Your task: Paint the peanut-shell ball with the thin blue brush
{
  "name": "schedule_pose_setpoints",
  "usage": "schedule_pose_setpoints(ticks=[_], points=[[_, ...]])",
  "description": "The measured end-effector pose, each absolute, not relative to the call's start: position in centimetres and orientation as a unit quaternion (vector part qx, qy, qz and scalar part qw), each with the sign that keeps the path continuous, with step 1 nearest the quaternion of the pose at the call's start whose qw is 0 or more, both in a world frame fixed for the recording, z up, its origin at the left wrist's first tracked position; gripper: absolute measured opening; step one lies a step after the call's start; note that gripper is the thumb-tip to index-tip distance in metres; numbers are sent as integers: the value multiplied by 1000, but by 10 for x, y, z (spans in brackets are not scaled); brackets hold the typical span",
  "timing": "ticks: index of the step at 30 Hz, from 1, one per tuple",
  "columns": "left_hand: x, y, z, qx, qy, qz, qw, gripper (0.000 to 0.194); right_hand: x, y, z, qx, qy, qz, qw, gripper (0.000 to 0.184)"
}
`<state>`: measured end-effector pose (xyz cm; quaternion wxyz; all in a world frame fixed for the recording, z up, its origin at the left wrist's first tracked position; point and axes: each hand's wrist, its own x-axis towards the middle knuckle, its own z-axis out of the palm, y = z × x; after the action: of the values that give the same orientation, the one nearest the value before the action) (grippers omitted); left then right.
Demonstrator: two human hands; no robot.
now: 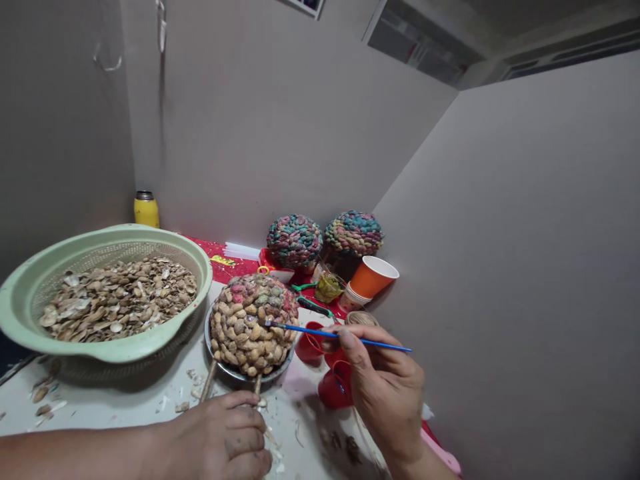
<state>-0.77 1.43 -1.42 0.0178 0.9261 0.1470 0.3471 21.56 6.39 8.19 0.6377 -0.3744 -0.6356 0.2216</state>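
Observation:
A round form covered in peanut shells [247, 337] sits in a metal bowl [274, 379]. Most of its shells are plain tan, with pink and grey-green paint at the top. My right hand [383, 380] pinches a thin blue paintbrush [305, 329], its bristles touching the shells near the middle. Two twine-wrapped sticks [209, 380] extend from the form toward me. My left hand [227, 433] lies low on the table with its fingers curled round the end of the right-hand stick; the thumb is hidden. Red cups [336, 387] stand beside my right hand.
A green colander [145, 347] full of empty shells stands left. Two painted shell balls [295, 240] sit at the back, near an orange paper cup [371, 277], green-handled pliers [314, 307] and a twine roll [362, 319]. A yellow bottle [146, 212] stands by the wall. Shell scraps litter the table.

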Motion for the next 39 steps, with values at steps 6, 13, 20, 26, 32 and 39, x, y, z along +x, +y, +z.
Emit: schedule_pose_setpoints(ticks=[6, 13, 20, 26, 32, 39], points=[[-8, 14, -15, 927, 147, 346, 4, 10, 209, 63, 79, -299, -692, 150, 640, 7], [-7, 18, -17, 928, 147, 341, -2, 13, 206, 74, 70, -175, -799, 88, 569, 37], [-7, 16, -13, 933, 144, 331, -8, 7, 218, 58, 79, -174, -821, 49, 542, 33], [-8, 15, -12, 931, 143, 335, -8, 9, 206, 68, 78, -142, -838, 74, 521, 44], [-8, 16, -13, 933, 146, 328, -8, 12, 217, 70, 80, -174, -838, 76, 512, 43], [-5, 19, -32, 925, 153, 348, -18, 6, 220, 68, 80, -176, -828, 31, 532, 38]])
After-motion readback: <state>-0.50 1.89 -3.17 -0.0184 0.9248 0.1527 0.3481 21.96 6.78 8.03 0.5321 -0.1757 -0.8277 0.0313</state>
